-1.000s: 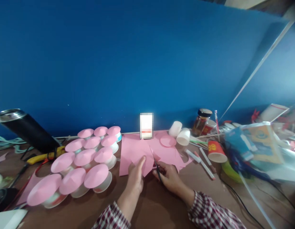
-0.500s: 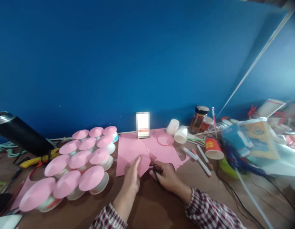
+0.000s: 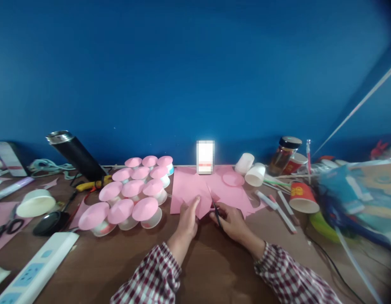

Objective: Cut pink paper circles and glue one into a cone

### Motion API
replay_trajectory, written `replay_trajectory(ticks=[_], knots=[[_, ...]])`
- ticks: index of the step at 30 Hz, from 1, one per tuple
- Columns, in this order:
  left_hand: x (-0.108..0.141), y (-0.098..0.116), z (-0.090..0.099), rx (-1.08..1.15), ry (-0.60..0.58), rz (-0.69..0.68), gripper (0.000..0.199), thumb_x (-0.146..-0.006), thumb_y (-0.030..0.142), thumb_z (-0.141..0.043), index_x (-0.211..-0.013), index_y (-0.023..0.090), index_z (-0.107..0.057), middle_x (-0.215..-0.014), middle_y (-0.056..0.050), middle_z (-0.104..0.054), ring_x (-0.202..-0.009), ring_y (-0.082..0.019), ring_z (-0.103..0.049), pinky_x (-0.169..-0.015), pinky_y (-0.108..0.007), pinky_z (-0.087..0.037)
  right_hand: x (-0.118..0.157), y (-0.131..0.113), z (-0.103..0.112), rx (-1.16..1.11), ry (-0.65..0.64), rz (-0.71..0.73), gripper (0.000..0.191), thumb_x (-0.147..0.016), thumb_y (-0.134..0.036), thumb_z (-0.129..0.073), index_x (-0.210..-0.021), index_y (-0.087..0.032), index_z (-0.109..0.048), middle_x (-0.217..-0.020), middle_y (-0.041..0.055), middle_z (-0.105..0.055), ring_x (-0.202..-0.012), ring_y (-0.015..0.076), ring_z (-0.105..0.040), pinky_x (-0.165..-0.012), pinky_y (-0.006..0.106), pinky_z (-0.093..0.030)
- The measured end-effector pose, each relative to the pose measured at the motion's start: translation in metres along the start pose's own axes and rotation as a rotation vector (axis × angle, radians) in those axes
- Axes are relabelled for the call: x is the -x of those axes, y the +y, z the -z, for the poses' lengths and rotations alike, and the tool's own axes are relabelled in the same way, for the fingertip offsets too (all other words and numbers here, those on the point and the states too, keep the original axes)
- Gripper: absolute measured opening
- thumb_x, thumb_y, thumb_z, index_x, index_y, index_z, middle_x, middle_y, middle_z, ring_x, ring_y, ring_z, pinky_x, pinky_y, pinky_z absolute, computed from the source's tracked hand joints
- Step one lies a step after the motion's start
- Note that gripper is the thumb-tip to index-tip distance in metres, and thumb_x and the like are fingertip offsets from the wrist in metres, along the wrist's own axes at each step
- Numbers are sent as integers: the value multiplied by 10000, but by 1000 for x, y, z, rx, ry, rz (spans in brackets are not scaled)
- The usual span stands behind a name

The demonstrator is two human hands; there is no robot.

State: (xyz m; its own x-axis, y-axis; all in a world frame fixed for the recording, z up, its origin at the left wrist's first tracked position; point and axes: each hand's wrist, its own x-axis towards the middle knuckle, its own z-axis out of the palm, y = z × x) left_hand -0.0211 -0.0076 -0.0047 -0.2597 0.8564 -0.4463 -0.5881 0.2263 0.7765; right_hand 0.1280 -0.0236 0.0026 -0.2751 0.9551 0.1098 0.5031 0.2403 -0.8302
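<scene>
My left hand [image 3: 189, 216] grips the lower edge of a pink paper sheet [image 3: 186, 185], thumb on top and fingers hidden underneath. Black-handled scissors [image 3: 217, 214] are held in my right hand [image 3: 230, 220], their blades at a slit in the paper. More pink paper [image 3: 225, 195] lies beneath and to the right, with a pink paper circle [image 3: 233, 179] on it. To the left of my hands stand several cups [image 3: 151, 218] topped with pink paper cones [image 3: 145, 208].
White cups [image 3: 255, 175], a lidded jar [image 3: 285, 156], a red cup [image 3: 303, 197] and markers [image 3: 282, 214] are on the right. A lit phone [image 3: 205, 157] leans on the wall. Leftward are a black flask [image 3: 76, 154], a power strip [image 3: 37, 268] and other scissors [image 3: 12, 227].
The view has swung left and everything appears shifted right, bringing the power strip and second scissors into sight. Both hands keep their hold on the paper and scissors.
</scene>
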Motion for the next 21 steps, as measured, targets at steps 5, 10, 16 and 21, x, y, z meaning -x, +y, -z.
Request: replay_trajectory(ticks=[5,10,16,21], knots=[[3,4,-1,13,-11,30,382,-683,268,-752,-1010,148,-595,-792,-61,-660,-757,-189,-643,-675,-287,-514,1,-2,0,20,-3,-24,189,-842,-365,-567,-861,-183,-614,-632,-2,-650,-573,160,-587,-524,218,-397],[0,2,1,11,-128,6,368,-677,323,-749,-954,132,-600,-803,-72,-672,-706,-190,-652,-597,-284,-516,0,-5,0,-22,-12,-22,202,-842,-359,-564,-904,-176,-621,-679,8,-674,-596,164,-606,-540,224,-414],[1,4,-1,-14,-76,0,346,-680,286,-745,-953,153,-582,-800,-59,-670,-674,-176,-655,-552,-261,-518,0,-11,2,-99,-21,-46,188,-833,-344,-565,-888,-177,-632,-640,-1,-660,-584,161,-601,-546,231,-421],[3,6,-2,-32,-116,-14,269,-684,304,-735,-829,182,-546,-689,-18,-624,-584,-161,-616,-492,-256,-495,1,-15,2,-150,-5,-68,200,-811,-374,-589,-825,-178,-624,-632,-1,-649,-585,156,-595,-546,230,-421]])
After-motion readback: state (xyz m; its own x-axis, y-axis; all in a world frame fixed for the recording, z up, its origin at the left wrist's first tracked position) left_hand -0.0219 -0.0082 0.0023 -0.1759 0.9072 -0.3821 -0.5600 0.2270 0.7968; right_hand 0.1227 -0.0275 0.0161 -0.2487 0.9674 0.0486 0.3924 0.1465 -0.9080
